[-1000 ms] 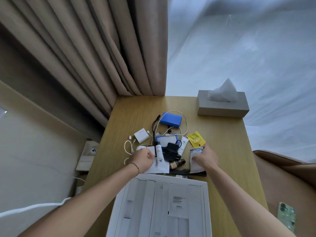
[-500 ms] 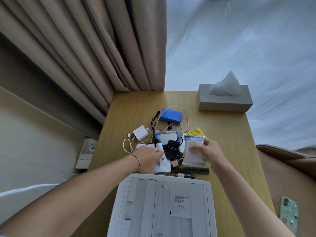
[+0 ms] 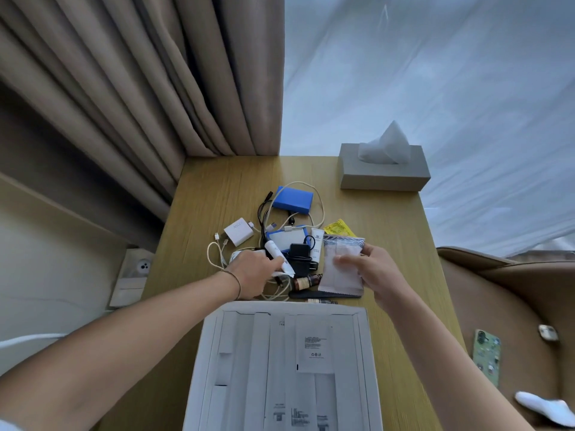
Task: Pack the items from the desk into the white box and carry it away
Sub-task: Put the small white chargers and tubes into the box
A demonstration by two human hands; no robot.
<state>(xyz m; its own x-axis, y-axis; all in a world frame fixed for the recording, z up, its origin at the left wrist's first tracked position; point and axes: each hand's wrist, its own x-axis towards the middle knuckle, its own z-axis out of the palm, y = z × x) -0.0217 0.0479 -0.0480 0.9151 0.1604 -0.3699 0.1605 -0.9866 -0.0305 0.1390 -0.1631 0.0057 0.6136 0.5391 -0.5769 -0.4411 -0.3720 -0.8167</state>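
Packing has just begun, I judge. Beyond the box (image 3: pixel 280 365), the left hand (image 3: pixel 253 273) clamps a white tube (image 3: pixel 278 256); the right hand (image 3: pixel 375 272) pinches a sachet (image 3: pixel 340 269). Next, both should drop into the box.

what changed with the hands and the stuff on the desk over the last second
The right hand took hold of the clear packet and lifted it off the desk, uncovering the comb. The left hand closed on the white tube and tilted it up. The white box, blue case and tissue box stayed put.
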